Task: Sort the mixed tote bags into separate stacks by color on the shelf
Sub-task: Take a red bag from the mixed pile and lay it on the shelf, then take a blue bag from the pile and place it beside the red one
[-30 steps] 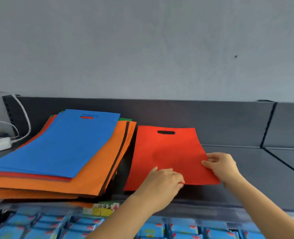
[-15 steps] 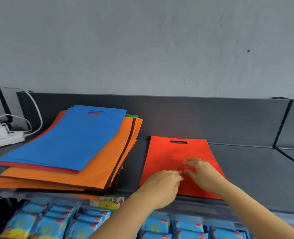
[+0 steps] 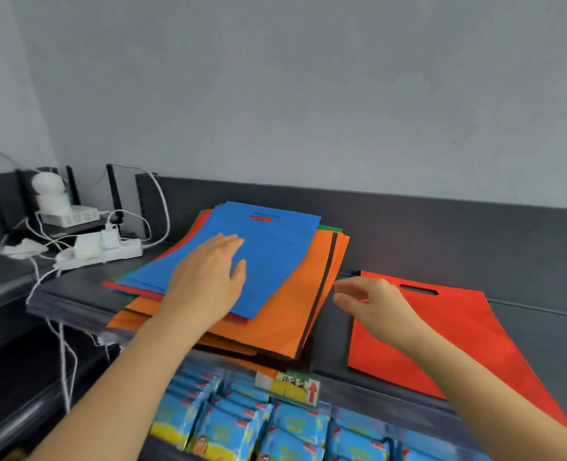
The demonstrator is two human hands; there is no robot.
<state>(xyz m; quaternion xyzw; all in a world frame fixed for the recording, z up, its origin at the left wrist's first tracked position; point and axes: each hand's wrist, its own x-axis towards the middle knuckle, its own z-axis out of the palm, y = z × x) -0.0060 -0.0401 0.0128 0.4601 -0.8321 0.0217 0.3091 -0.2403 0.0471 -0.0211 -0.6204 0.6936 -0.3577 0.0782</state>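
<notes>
Left hand [image 3: 209, 281], fingers straight, rests on the one blue tote bag [image 3: 275, 254] atop the mixed pile [image 3: 285, 314]; right hand [image 3: 375, 307], fingers loosely spread, apparently empty, hovers over one red tote bag [image 3: 442, 337].

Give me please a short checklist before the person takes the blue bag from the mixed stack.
1. The blue bag lies on top of the mixed stack: ok.
2. The left hand grips it: not ok, fingers straight over it.
3. The right hand is free: ok, holds nothing.
4. The red bag lies flat, apart from the stack: ok.
5. Bare shelf right of the red bag for a blue stack: ok.
6. The power strip is clear of the stack: ok.
</notes>
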